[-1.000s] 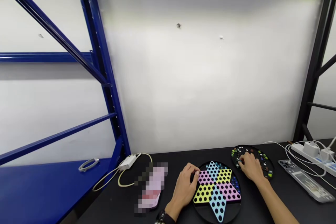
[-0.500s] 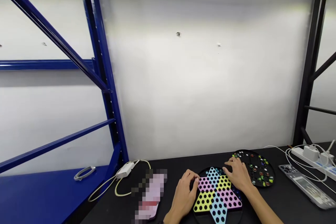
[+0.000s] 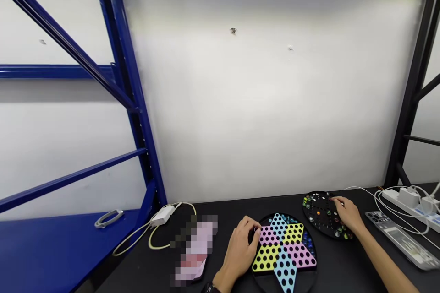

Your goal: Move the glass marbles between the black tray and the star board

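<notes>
A Chinese checkers board (image 3: 285, 249) with a pink, yellow and blue star full of holes lies in front of me. Dark blue marbles (image 3: 308, 241) sit along its right rim. My left hand (image 3: 241, 245) is curled at the board's left edge, thumb and fingers closed on the rim. Farther right, a round black board (image 3: 318, 226) carries loose coloured marbles and small pieces. My right hand (image 3: 348, 213) reaches over its right side. Its fingers are together, fingertips down near the far rim; what they pinch, if anything, is too small to make out.
A pink phone (image 3: 197, 249), partly pixelated, lies left of my left hand. Beside it is a white adapter (image 3: 162, 215) with a cable. To the right are a clear-cased device (image 3: 400, 238) and a white power strip (image 3: 409, 199) with tangled cords. Blue rack posts (image 3: 132, 87) stand left.
My right hand has moved right, from the far edge of the star board to the round black board. My left hand stays at the star board's left edge. The view has shifted slightly.
</notes>
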`<state>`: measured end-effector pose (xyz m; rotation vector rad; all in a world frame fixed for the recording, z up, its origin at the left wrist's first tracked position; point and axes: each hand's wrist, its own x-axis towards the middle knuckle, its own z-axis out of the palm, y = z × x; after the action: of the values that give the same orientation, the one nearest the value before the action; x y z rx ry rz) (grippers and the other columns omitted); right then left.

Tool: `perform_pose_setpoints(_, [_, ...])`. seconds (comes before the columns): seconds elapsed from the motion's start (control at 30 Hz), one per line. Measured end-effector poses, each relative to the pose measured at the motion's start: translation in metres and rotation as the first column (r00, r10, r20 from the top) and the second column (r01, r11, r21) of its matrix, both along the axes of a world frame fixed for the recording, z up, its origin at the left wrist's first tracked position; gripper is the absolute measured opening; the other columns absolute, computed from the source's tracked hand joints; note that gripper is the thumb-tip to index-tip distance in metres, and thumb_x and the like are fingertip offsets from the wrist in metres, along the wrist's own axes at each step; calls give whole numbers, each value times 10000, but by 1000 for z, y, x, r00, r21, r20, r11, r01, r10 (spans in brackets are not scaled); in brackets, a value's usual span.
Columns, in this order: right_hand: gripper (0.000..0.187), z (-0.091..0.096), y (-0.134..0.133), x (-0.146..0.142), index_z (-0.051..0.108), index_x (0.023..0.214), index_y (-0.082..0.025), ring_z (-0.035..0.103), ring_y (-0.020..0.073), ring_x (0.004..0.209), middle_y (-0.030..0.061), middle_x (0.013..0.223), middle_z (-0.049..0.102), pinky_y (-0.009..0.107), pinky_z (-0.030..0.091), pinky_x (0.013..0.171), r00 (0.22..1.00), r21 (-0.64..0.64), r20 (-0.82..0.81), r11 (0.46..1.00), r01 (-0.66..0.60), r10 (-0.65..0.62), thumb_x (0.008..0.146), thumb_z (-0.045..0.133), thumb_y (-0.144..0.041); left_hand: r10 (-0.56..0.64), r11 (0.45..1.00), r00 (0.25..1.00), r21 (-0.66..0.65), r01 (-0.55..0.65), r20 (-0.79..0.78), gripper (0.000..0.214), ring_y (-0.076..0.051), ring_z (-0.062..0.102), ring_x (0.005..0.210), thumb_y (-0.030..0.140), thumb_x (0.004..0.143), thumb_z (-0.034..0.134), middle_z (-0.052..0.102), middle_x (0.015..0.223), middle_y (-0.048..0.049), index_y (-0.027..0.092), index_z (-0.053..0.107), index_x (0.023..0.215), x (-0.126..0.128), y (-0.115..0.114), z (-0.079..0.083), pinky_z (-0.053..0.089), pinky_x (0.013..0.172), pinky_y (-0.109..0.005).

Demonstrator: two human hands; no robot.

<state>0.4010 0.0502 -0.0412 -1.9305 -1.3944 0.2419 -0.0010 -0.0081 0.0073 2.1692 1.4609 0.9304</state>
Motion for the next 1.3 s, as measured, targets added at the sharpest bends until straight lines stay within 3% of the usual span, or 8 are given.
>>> perform_pose_setpoints(0.23, [288,18,-33,18,736,827,-195,670,242,812,72,894,748,334,492,792,984,-26,-97,988,-155,152,721,504,-326,12,1000,1000,4,-12,-3,282,-222,607,962,397,958,393,635,999,-41,248,624,895,1,0,0,473,869,-360])
perform_pose_setpoints(0.6, [116,29,-70,-20,673,782,-234,632,211,851,30,866,693,293,464,764,917,-178,80,910,-374,392,707,625,-310,3,1000,1000,29,-3,-6,287,-219,611,966,405,969,396,637,993,-44,244,625,903,0,1,-4,483,862,-347])
perform_pose_setpoints(0.7, [204,41,-63,-25,670,805,-212,619,201,762,37,803,675,300,479,690,908,4,-214,930,-368,360,738,617,-397,5,999,1000,42,-4,-25,268,-213,614,961,390,967,406,635,989,-33,248,623,900,0,1,-3,479,858,-341])
perform_pose_setpoints(0.87, [306,53,-36,-34,611,910,-210,563,149,593,22,752,633,267,445,530,621,201,-741,967,-159,256,744,563,-462,9,1000,1000,25,-8,-23,288,-218,615,956,408,969,393,633,994,-41,247,623,906,1,0,-2,480,866,-353])
perform_pose_setpoints(0.97, [222,47,-22,-52,566,734,-220,450,133,475,-28,545,493,254,355,470,809,79,-556,981,-179,192,779,496,-427,6,1000,1000,11,-6,-12,293,-224,611,965,415,970,386,633,1005,-48,248,618,909,0,1,-2,477,873,-361])
perform_pose_setpoints(1.07, [223,32,-16,-78,540,654,-221,554,174,606,7,599,565,267,382,560,948,-32,-249,977,-211,196,785,553,-401,0,1000,1000,16,0,-10,278,-222,609,964,397,964,393,634,999,-45,248,617,898,0,1,-2,474,870,-359])
perform_pose_setpoints(1.2, [204,9,-18,-103,595,874,-209,651,235,805,74,810,673,296,411,685,914,-205,309,957,-206,263,899,471,-368,11,999,1000,32,-10,-28,263,-223,608,956,376,954,402,637,988,-43,246,622,889,0,-1,-1,472,854,-357])
perform_pose_setpoints(1.3, [249,5,-16,-101,551,823,-217,635,216,738,51,735,644,288,406,666,915,-113,279,956,-269,290,933,418,-395,18,999,999,32,-16,-47,255,-228,604,962,368,949,405,634,994,-47,246,623,900,1,-2,-1,467,852,-363])
